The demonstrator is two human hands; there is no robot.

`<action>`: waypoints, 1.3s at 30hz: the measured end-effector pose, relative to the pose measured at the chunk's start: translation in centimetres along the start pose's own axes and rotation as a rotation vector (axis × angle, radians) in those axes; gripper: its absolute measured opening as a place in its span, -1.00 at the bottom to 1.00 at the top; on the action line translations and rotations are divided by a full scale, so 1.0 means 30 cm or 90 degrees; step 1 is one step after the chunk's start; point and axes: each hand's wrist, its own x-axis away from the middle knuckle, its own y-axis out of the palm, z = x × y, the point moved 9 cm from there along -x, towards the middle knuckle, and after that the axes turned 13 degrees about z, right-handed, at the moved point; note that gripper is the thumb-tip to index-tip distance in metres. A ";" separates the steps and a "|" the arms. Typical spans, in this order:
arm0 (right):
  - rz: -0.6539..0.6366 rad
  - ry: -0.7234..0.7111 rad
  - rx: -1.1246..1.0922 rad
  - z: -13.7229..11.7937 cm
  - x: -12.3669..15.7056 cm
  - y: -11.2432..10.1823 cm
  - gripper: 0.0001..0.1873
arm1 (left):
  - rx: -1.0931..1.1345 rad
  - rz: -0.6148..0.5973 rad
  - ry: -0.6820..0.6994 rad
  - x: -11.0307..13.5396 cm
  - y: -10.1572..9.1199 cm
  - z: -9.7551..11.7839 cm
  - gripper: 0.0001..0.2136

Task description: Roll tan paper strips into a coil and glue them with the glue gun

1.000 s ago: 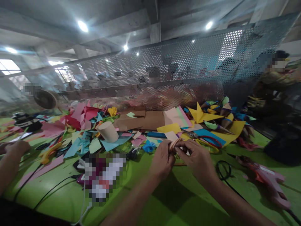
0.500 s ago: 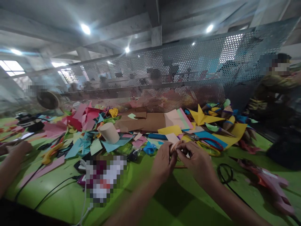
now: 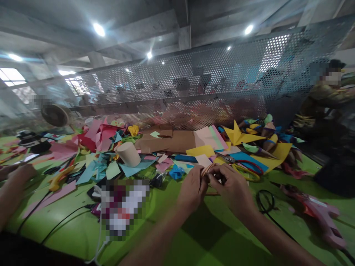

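Over the green table (image 3: 210, 236), my left hand (image 3: 192, 189) and my right hand (image 3: 233, 188) meet, both closed on a small rolled piece of pink-tan paper (image 3: 206, 170). Only the paper's curled upper edge shows between the fingertips; the rest is hidden by my fingers. Just beyond my hands lie scissors with red and yellow handles (image 3: 245, 167) on blue and yellow sheets.
A heap of coloured paper scraps (image 3: 102, 155), a tan paper cylinder (image 3: 128, 153) and brown sheets (image 3: 172, 142) fill the table's far side. A pink glue gun (image 3: 318, 218) with a black cord (image 3: 266, 205) lies at right. Another person's hand (image 3: 19, 173) rests at left; a seated person (image 3: 324, 99) is at right.
My fingers have shifted slightly on the rolled paper, turning it between both hands. The view wobbled a little; nothing else moved.
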 end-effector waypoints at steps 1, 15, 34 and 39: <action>0.000 0.002 -0.001 0.000 0.000 0.000 -0.91 | -0.001 -0.002 0.001 0.000 0.001 0.000 -0.65; 0.011 -0.025 -0.019 -0.023 -0.009 -0.009 -0.90 | 0.025 -0.012 0.002 -0.003 -0.001 0.010 -0.69; -0.043 -0.041 0.026 -0.012 0.010 0.017 -0.88 | 0.050 -0.001 0.017 -0.005 -0.010 0.012 -0.68; -0.043 -0.058 0.047 -0.007 0.012 0.024 -0.89 | 0.048 -0.009 0.016 -0.003 -0.004 0.007 -0.67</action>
